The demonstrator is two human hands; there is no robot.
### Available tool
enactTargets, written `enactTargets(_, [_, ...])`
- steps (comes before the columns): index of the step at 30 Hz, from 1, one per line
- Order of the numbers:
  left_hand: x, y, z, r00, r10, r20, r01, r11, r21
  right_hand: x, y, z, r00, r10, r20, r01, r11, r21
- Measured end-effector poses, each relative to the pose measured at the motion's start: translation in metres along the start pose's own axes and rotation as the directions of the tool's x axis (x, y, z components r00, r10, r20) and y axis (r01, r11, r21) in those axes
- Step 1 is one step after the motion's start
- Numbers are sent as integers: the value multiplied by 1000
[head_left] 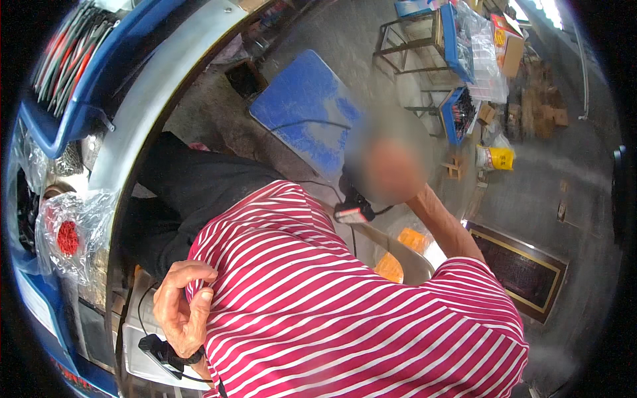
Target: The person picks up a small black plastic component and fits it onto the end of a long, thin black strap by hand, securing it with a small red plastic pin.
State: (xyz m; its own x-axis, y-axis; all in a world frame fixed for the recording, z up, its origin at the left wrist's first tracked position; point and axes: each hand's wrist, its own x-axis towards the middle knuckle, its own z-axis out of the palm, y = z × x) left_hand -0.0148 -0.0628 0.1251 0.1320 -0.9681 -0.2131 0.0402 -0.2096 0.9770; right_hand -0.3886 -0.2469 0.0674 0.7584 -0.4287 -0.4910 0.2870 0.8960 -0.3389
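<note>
Beside the lower left of my red-and-white striped shirt (318, 298), my left hand (179, 308) is half curled. A small gap between its thumb and fingertips shows shirt fabric behind, and I see nothing held there. A black strap with a small device (159, 355) circles that wrist. My right arm bends up from its sleeve, and my right hand (391, 162) is smeared by a grey blur, so its fingers cannot be read. Next to it is another black strapped device (353, 209) with a cable. My legs, in black trousers (192, 192), extend toward the bench.
A metal-edged workbench (142, 86) curves along the left, with a blue bin (86, 113) of black and red parts and a plastic bag (66, 235) of red pieces. Ahead lies a worn blue board (305, 106). Blue crates, cartons and a yellow bag (496, 158) stand farther right, near a dark mat (517, 268).
</note>
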Motion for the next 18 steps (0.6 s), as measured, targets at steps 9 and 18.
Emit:
enactTargets(9, [10, -4, -1, 999, 40, 13, -37, 983, -181, 67, 2, 73, 945, -304, 124, 284, 946, 155])
enactTargets(18, [21, -15, 12, 986, -73, -149, 19, 941, -337, 115, 24, 128, 829, -360, 427, 222, 914, 339])
